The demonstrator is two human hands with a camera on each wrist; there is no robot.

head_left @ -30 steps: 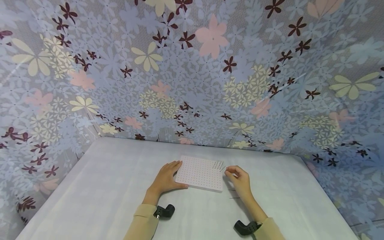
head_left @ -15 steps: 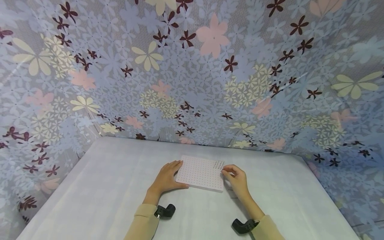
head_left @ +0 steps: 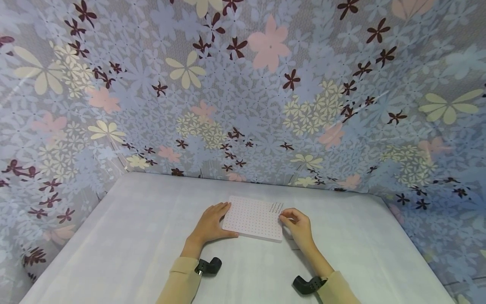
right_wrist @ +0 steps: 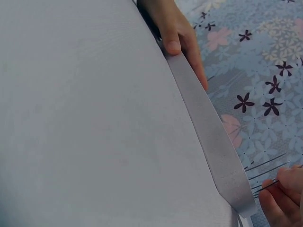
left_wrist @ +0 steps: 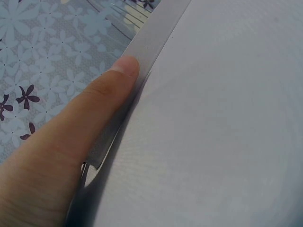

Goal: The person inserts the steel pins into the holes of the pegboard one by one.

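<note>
A white pegboard (head_left: 252,219) with a grid of small dots or holes lies on the table. Several thin dark pins (head_left: 276,207) stand in a row at its far right corner. My left hand (head_left: 209,226) holds the board's left end, the thumb (left_wrist: 124,71) straight along its near side wall and the other fingers at the left edge. At the right edge, my right hand (head_left: 300,226) pinches a thin pin (right_wrist: 266,186) between thumb and fingers, beside the standing ones. That pin's lower end is right at the board's surface, partly covered by the fingertips.
Another thin pin (head_left: 295,249) lies on the white tabletop (head_left: 243,274) near the right forearm. Dark wrist cameras are strapped to the left wrist (head_left: 209,267) and right wrist (head_left: 308,285). A floral cloth (head_left: 243,105) hangs behind the table.
My right hand has moved left to the board's right edge, bringing the pin from a slant beside the board to the end of the row. My left hand stays in place.
</note>
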